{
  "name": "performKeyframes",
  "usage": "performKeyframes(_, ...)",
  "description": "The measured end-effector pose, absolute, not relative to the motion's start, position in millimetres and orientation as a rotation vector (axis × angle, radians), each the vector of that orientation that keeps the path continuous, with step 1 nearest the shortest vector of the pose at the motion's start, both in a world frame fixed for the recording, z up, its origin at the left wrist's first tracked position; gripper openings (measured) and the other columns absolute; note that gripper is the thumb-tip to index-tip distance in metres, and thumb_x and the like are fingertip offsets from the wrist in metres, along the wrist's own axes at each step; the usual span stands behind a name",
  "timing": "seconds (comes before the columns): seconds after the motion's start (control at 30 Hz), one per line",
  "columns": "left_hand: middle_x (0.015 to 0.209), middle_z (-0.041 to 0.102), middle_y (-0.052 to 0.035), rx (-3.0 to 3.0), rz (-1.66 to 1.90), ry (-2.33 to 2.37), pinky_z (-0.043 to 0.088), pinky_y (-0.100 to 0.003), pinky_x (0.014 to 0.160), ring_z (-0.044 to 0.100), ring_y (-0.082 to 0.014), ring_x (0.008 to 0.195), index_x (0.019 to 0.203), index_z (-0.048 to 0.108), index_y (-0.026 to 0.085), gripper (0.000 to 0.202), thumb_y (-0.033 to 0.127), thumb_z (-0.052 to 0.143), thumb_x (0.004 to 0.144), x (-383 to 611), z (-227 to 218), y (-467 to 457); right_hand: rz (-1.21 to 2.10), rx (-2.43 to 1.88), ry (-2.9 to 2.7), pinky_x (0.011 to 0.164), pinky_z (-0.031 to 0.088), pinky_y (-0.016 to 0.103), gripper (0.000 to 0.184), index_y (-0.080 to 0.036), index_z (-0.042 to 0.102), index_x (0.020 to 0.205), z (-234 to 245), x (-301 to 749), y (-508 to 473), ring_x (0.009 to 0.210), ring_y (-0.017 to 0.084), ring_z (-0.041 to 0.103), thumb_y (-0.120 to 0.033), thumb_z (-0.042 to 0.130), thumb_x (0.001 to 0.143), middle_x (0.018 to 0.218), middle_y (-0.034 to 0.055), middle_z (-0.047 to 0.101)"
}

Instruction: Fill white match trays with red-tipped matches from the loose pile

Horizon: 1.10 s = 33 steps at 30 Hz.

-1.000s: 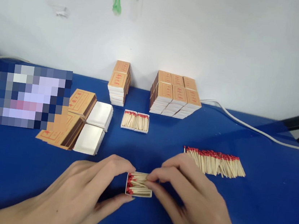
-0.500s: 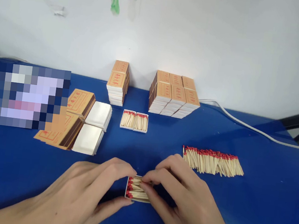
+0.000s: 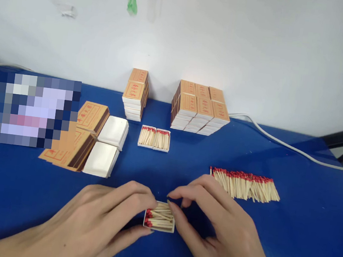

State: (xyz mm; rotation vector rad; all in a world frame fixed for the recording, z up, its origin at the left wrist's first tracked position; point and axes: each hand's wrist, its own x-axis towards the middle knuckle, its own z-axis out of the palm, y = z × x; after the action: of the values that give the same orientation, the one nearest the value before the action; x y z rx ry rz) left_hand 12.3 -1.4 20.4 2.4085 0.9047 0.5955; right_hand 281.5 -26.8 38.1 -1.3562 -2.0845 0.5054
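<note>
OK, so the right hand (image 3: 220, 228) is now off the matches (image 3: 160, 217), thumb and finger slightly parted, seemingly empty. Left hand (image 3: 101, 215) still pinches their tray (image 3: 162, 230) on the bench (image 3: 234, 148); more sticks show, a few crooked.

Room beyond tray (image 3: 165, 230); right hand (image 3: 225, 227) between tray and matches (image 3: 247, 188).
</note>
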Motion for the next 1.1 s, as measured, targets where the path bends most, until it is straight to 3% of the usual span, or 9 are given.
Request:
performKeyframes(0.13, 0.13, 0.081, 0.0007, 2.492, 0.609, 0.851, 0.067, -0.025, 0.082, 0.086, -0.0124, 0.097, 0.134, 0.071, 0.029, 0.026, 0.03, 0.046, 0.127, 12, 21, -1, 0.555, -1.379, -2.085, 0.073, 0.067, 0.029, 0.025, -0.03, 0.072, 0.132, 44, 285, -29, 0.09, 0.016, 0.078, -0.024, 0.073, 0.108, 0.116, 0.0038, 0.073)
performKeyframes(0.27, 0.13, 0.081, -0.0006, 2.476, 0.663, 0.88, 0.067, -0.025, 0.076, 0.086, -0.0131, 0.093, 0.137, 0.069, 0.027, 0.022, 0.028, 0.051, 0.125, 13, 22, -1, 0.617, -1.401, -2.238, 0.068, 0.07, 0.034, 0.046, -0.031, 0.069, 0.142, 42, 288, -29, 0.093, 0.02, 0.08, -0.034, 0.087, 0.1, 0.132, 0.0079, 0.071)
performKeyframes(0.4, 0.135, 0.082, -0.0028, 2.427, 0.659, 0.955, 0.068, -0.024, 0.079, 0.086, -0.0146, 0.1, 0.145, 0.063, 0.029, 0.023, 0.033, 0.06, 0.122, 13, 21, -3, 0.651, -1.378, -2.261, 0.074, 0.071, 0.031, 0.03, -0.03, 0.071, 0.135, 35, 288, -28, 0.093, 0.017, 0.08, -0.028, 0.081, 0.107, 0.127, 0.0062, 0.072)
performKeyframes(0.5, 0.152, 0.078, -0.0057, 2.421, 0.663, 1.058, 0.071, -0.027, 0.085, 0.086, -0.0161, 0.103, 0.155, 0.059, 0.031, 0.037, 0.039, 0.065, 0.12, 11, 18, -6, 0.53, -1.425, -2.184, 0.066, 0.067, 0.028, 0.025, -0.028, 0.071, 0.133, 32, 286, -28, 0.093, 0.017, 0.08, -0.028, 0.077, 0.109, 0.125, 0.0065, 0.072)
performKeyframes(0.67, 0.162, 0.072, -0.0057, 2.431, 0.634, 1.123, 0.067, -0.028, 0.068, 0.068, -0.0072, 0.063, 0.161, 0.055, 0.034, 0.044, 0.042, 0.064, 0.119, 9, 17, -9, 0.329, -1.493, -2.147, 0.064, 0.065, 0.031, 0.019, -0.026, 0.071, 0.121, 30, 283, -27, 0.093, 0.021, 0.08, -0.031, 0.082, 0.105, 0.112, 0.0056, 0.074)
performKeyframes(0.8, 0.162, 0.071, -0.0038, 2.439, 0.638, 1.13, 0.068, -0.028, 0.074, 0.079, -0.0099, 0.08, 0.159, 0.056, 0.034, 0.04, 0.04, 0.062, 0.12, 11, 18, -8, 0.149, -1.562, -2.158, 0.054, 0.06, 0.036, 0.035, -0.026, 0.065, 0.109, 33, 281, -24, 0.078, 0.025, 0.076, -0.045, 0.091, 0.096, 0.092, 0.0022, 0.07)
performKeyframes(0.9, 0.158, 0.073, -0.0038, 2.426, 0.653, 1.098, 0.068, -0.027, 0.077, 0.084, -0.0128, 0.097, 0.157, 0.057, 0.033, 0.037, 0.038, 0.061, 0.121, 11, 19, -7, 0.229, -1.519, -2.23, 0.055, 0.063, 0.038, 0.067, -0.025, 0.062, 0.127, 36, 283, -24, 0.077, 0.026, 0.077, -0.057, 0.1, 0.083, 0.092, 0.0, 0.072)
performKeyframes(0.97, 0.153, 0.075, -0.0036, 2.42, 0.657, 1.087, 0.068, -0.026, 0.076, 0.085, -0.0129, 0.098, 0.155, 0.058, 0.032, 0.035, 0.036, 0.061, 0.12, 11, 18, -6, 0.346, -1.49, -2.241, 0.059, 0.066, 0.036, 0.085, -0.025, 0.056, 0.149, 36, 286, -26, 0.078, 0.023, 0.078, -0.049, 0.102, 0.082, 0.098, -0.0012, 0.074)
performKeyframes(1.1, 0.151, 0.076, -0.0031, 2.405, 0.655, 1.063, 0.068, -0.022, 0.078, 0.085, -0.0114, 0.1, 0.155, 0.059, 0.031, 0.036, 0.033, 0.063, 0.119, 11, 17, -5, 0.593, -1.452, -2.239, 0.071, 0.068, 0.033, 0.086, -0.031, 0.047, 0.168, 30, 292, -29, 0.085, 0.018, 0.079, -0.027, 0.09, 0.094, 0.105, -0.0027, 0.076)
